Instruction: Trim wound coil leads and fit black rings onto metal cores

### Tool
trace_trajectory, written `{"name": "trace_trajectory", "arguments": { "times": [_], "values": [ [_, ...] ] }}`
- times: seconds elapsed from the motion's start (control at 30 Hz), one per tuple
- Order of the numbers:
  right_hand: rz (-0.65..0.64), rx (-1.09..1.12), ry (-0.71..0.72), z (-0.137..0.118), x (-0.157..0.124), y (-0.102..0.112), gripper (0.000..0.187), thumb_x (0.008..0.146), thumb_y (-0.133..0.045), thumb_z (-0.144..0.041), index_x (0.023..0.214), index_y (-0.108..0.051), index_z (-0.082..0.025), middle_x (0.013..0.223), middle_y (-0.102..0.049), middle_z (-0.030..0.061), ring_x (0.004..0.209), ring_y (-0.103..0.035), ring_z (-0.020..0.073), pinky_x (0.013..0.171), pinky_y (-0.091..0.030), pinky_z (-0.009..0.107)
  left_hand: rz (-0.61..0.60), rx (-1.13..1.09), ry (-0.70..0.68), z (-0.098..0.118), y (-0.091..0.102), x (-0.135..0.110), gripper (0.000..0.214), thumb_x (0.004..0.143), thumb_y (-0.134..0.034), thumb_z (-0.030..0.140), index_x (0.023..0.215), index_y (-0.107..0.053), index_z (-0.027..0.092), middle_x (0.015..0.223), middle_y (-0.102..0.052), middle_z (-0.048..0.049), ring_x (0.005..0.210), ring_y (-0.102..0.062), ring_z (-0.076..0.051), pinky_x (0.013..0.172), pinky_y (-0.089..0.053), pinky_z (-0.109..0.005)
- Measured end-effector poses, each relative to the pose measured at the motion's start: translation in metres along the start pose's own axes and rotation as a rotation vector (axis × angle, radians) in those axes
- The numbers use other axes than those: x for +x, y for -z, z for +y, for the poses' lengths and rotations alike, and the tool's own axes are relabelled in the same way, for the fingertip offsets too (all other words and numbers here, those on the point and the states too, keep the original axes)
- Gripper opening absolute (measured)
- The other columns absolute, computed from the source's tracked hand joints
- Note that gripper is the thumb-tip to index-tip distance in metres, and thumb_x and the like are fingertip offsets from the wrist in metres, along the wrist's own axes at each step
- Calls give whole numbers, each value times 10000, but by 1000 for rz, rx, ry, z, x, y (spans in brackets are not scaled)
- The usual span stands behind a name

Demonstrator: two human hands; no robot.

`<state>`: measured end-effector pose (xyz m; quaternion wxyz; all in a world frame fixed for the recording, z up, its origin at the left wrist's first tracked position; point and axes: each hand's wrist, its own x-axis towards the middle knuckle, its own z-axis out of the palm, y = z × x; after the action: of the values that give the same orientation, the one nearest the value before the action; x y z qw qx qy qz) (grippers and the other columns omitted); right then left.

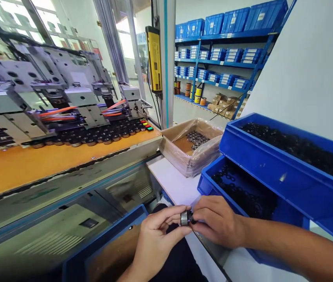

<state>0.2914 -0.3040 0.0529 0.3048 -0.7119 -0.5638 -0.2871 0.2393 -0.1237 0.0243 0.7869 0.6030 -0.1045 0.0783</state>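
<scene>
My left hand (154,235) and my right hand (217,221) meet low in the middle of the view. Together they pinch a small metal ring-shaped part (184,218) with a black piece at its right side. The left fingers curl round it from the left and the right fingertips press on it from the right. Just beyond my right hand stands a blue bin (207,184) full of black rings (242,192). A second blue bin (274,164) of black rings (298,147) sits stacked above it.
A plastic-lined cardboard box (184,158) with metal coil parts (195,139) rests on the white table (172,180). At the left an orange-topped machine (37,160) carries a row of winding heads (96,137). A blue bin (101,243) lies below. Blue shelving (222,58) stands behind.
</scene>
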Motion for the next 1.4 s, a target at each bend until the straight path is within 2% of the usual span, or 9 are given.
{"name": "trace_trajectory", "arguments": {
  "times": [0.13, 0.3, 0.5, 0.7, 0.97, 1.1, 1.27, 1.33, 1.4],
  "values": [
    [-73, 1, 18, -3, 0, 2, 102, 954, -488, -99, 974, -588, -99, 802, -670, 88, 711, -627, 150, 635, -540, 256, 20, 29, -60, 2, -2, -1, 481, 629, -794, -24, 964, -795, 322, 928, -809, 14, 774, -774, -134, 752, -594, -142],
    [9, -22, -21, -3, -1, 6, 122, 950, -566, -149, 1065, -575, -109, 890, -673, 88, 806, -647, 145, 701, -575, 251, 37, 67, -78, 4, 1, -4, 465, 621, -804, -10, 959, -798, 309, 921, -811, -1, 769, -775, -145, 737, -598, -150],
    [10, -33, 31, -1, -3, 7, 152, 933, -616, -157, 1070, -595, -95, 886, -652, 97, 796, -644, 146, 676, -574, 253, 14, -15, 23, 5, 0, -8, 440, 637, -813, 13, 965, -801, 305, 848, -812, -11, 745, -774, -151, 728, -599, -155],
    [-8, -33, 90, -3, -3, 9, 148, 940, -528, -89, 1052, -623, -78, 909, -662, 112, 783, -637, 150, 658, -570, 261, 14, -78, 92, 8, -1, -8, 425, 629, -807, -7, 937, -808, 287, 901, -804, -30, 764, -777, -166, 711, -595, -138],
    [-40, -40, 115, -2, -4, 9, 199, 947, -477, -81, 1083, -620, -60, 921, -657, 117, 787, -635, 160, 655, -573, 274, 6, -66, 141, 9, 1, -6, 401, 601, -813, -8, 906, -812, 252, 821, -807, -34, 696, -773, -163, 667, -604, -148],
    [-23, -54, 82, -3, -4, 8, 177, 937, -528, -109, 1086, -611, -64, 911, -649, 111, 817, -642, 161, 696, -572, 272, 55, -85, 74, 3, -6, -8, 373, 606, -836, 21, 913, -806, 231, 863, -812, -53, 751, -777, -173, 712, -609, -169],
    [70, -56, 47, -4, -6, 4, 130, 937, -583, -210, 956, -596, -82, 833, -630, 102, 748, -615, 170, 643, -567, 290, 133, -215, -3, -2, -24, -13, 279, 634, -856, 86, 839, -777, 258, 950, -809, -25, 887, -767, -171, 755, -604, -183],
    [70, -44, 49, -4, -6, 4, 78, 916, -576, -131, 964, -602, -76, 846, -632, 110, 787, -626, 177, 679, -580, 294, 144, -142, -48, -1, -23, -13, 328, 643, -863, 120, 913, -770, 283, 949, -802, -19, 869, -766, -168, 743, -609, -193],
    [53, -12, 44, -5, -6, 5, 120, 903, -574, -92, 1014, -603, -54, 898, -644, 132, 863, -636, 190, 740, -594, 307, 133, 72, -179, 2, -16, -11, 391, 640, -872, 142, 988, -770, 289, 942, -788, -30, 848, -761, -171, 745, -613, -210]
  ]
}}
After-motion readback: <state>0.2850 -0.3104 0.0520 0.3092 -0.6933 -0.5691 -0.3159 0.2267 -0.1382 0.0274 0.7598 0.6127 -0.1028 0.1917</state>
